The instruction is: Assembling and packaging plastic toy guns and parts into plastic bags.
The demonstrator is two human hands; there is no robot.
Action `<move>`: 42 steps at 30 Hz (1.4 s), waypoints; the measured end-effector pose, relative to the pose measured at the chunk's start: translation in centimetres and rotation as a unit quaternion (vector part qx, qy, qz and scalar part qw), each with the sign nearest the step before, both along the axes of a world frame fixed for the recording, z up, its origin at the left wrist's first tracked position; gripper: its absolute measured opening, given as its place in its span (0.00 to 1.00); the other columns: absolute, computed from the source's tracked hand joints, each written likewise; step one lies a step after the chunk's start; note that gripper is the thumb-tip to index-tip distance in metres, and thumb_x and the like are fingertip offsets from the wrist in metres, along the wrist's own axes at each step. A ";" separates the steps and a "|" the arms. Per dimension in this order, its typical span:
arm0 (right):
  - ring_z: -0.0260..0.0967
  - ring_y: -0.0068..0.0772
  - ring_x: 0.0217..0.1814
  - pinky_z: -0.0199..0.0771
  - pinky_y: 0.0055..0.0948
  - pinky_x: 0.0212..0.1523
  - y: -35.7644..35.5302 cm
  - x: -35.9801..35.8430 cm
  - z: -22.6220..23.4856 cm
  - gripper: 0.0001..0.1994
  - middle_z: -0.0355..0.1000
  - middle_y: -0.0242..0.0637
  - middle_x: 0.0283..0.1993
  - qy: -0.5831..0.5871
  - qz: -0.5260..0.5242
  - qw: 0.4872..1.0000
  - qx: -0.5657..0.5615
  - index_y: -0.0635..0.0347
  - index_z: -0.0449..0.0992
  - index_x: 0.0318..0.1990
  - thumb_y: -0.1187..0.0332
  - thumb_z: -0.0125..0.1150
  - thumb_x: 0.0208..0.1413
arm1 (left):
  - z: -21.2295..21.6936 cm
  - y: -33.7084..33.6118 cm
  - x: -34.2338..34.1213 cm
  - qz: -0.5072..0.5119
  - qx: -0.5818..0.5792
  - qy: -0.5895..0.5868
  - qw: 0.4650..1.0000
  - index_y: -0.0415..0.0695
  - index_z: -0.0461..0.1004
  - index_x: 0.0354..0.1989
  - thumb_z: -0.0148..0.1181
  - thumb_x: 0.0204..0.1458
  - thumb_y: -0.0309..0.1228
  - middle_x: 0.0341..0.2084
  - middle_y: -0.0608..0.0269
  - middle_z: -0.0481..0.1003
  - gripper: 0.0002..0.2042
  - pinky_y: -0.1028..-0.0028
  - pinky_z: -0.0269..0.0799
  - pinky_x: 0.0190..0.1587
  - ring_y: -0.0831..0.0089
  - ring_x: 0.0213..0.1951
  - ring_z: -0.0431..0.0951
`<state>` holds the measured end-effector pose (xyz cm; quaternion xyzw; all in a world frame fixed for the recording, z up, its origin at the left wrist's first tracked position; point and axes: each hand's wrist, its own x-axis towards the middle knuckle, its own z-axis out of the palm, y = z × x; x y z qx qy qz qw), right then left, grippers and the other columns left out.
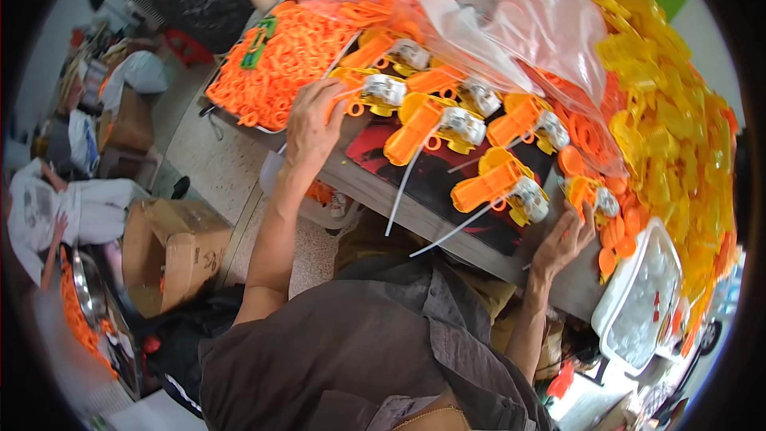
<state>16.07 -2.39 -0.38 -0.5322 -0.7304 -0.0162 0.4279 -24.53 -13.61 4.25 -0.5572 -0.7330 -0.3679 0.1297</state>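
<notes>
My left hand [313, 129] is at the far left of the row, its fingers bent around the near end of an orange-and-yellow plastic toy gun assembly [384, 89]. At the right, the fingers of my right hand [565, 238] close on the orange part of a similar toy gun assembly [604, 201]; its grip is partly hidden. Between my hands lie several more such assemblies, among them a toy gun assembly [483, 182] near the front edge. Each shows a white wrapped part, and thin clear tubes [404, 187] trail from some of them.
A dark red-and-black mat [383, 152] covers part of the table. Orange rings fill a tray [279, 64] at the left. Clear bags [550, 24] and a pile of yellow parts [662, 104] bound the back and right. A white tub [606, 319] and orange discs [613, 233] sit near my right hand.
</notes>
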 end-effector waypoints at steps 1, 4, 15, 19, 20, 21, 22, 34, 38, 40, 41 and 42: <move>0.58 0.46 0.63 0.58 0.41 0.63 0.0 0.1 -0.1 0.13 0.64 0.46 0.60 -0.003 -0.005 1.000 -0.006 0.65 0.79 0.44 0.66 0.50 0.66 | -0.3 0.4 0.2 -0.001 -0.012 0.003 1.000 0.39 0.76 0.45 0.60 0.52 0.23 0.46 0.55 0.75 0.11 0.64 0.69 0.54 0.57 0.50 0.74; 0.58 0.45 0.64 0.58 0.41 0.64 0.1 -0.1 -0.2 0.12 0.64 0.45 0.59 0.040 0.004 0.999 0.005 0.64 0.79 0.44 0.67 0.51 0.66 | -0.8 0.6 0.2 -0.008 -0.046 -0.006 0.999 0.39 0.75 0.50 0.59 0.54 0.25 0.49 0.52 0.74 0.14 0.64 0.67 0.58 0.56 0.54 0.72; 0.59 0.46 0.62 0.61 0.38 0.62 0.9 0.6 -0.6 0.07 0.65 0.45 0.57 0.129 -0.055 0.990 -0.008 0.61 0.75 0.45 0.71 0.56 0.62 | -0.9 2.0 3.2 -0.057 -0.059 0.015 0.997 0.36 0.76 0.49 0.57 0.58 0.24 0.49 0.53 0.75 0.11 0.64 0.67 0.57 0.58 0.53 0.73; 0.59 0.47 0.60 0.60 0.39 0.61 1.3 0.3 -1.0 0.07 0.63 0.46 0.57 0.178 -0.060 0.982 -0.031 0.60 0.74 0.45 0.72 0.55 0.61 | -1.1 2.1 6.4 -0.097 -0.024 -0.003 0.995 0.37 0.76 0.47 0.56 0.58 0.24 0.48 0.54 0.76 0.10 0.65 0.69 0.55 0.59 0.52 0.74; 0.59 0.48 0.58 0.60 0.40 0.60 1.3 0.6 -1.1 0.07 0.63 0.46 0.56 0.199 -0.063 0.977 -0.040 0.60 0.74 0.44 0.72 0.55 0.60 | -1.6 2.4 7.7 -0.119 -0.001 -0.026 0.993 0.37 0.76 0.47 0.56 0.58 0.23 0.48 0.54 0.76 0.10 0.65 0.69 0.55 0.59 0.51 0.74; 0.58 0.48 0.59 0.60 0.40 0.60 1.2 0.5 -0.9 0.07 0.61 0.47 0.57 0.212 -0.056 0.974 -0.048 0.61 0.73 0.45 0.72 0.54 0.60 | -1.6 2.3 9.1 -0.124 0.000 -0.032 0.992 0.37 0.77 0.46 0.57 0.56 0.21 0.47 0.54 0.75 0.10 0.65 0.70 0.54 0.60 0.51 0.74; 0.58 0.48 0.59 0.60 0.40 0.60 1.2 0.7 -0.9 0.07 0.61 0.47 0.57 0.212 -0.061 0.974 -0.045 0.61 0.73 0.45 0.72 0.54 0.60 | -1.6 2.7 10.9 -0.130 0.002 -0.033 0.991 0.37 0.77 0.46 0.57 0.56 0.21 0.47 0.54 0.75 0.10 0.65 0.70 0.54 0.60 0.51 0.74; 0.56 0.52 0.63 0.68 0.41 0.58 1.6 0.9 0.0 0.15 0.59 0.46 0.61 0.064 0.013 0.993 -0.102 0.60 0.75 0.48 0.73 0.62 0.52 | -2.4 5.2 21.1 -0.349 -0.115 0.062 0.928 0.47 0.65 0.64 0.65 0.49 0.28 0.66 0.54 0.58 0.30 0.58 0.54 0.67 0.54 0.68 0.55; 0.59 0.54 0.61 0.70 0.42 0.56 1.1 2.3 0.2 0.19 0.61 0.45 0.59 0.031 -0.003 0.997 -0.073 0.61 0.76 0.47 0.78 0.62 0.44 | -2.8 5.5 21.1 -0.338 -0.119 0.093 0.929 0.47 0.65 0.63 0.59 0.52 0.25 0.65 0.55 0.59 0.27 0.53 0.53 0.67 0.54 0.68 0.55; 0.60 0.54 0.60 0.70 0.42 0.56 0.9 3.3 -0.3 0.19 0.62 0.45 0.58 0.036 -0.025 0.998 -0.037 0.61 0.76 0.46 0.80 0.60 0.42 | -3.5 5.9 20.9 -0.331 -0.124 0.107 0.929 0.47 0.66 0.63 0.53 0.55 0.22 0.65 0.55 0.59 0.25 0.49 0.51 0.66 0.54 0.68 0.55; 0.60 0.54 0.59 0.70 0.42 0.56 0.8 3.5 -0.3 0.19 0.63 0.45 0.58 0.026 -0.036 0.999 -0.028 0.61 0.77 0.47 0.81 0.60 0.42 | -3.4 5.6 20.5 -0.328 -0.120 0.110 0.931 0.47 0.66 0.63 0.52 0.55 0.22 0.65 0.55 0.60 0.24 0.49 0.51 0.67 0.54 0.68 0.56; 0.61 0.55 0.59 0.70 0.43 0.56 0.8 3.7 -0.3 0.20 0.63 0.45 0.58 0.016 -0.048 0.999 -0.019 0.60 0.77 0.47 0.81 0.60 0.42 | -3.2 5.5 20.3 -0.325 -0.117 0.114 0.932 0.47 0.67 0.63 0.52 0.56 0.22 0.64 0.55 0.60 0.23 0.50 0.51 0.67 0.54 0.68 0.56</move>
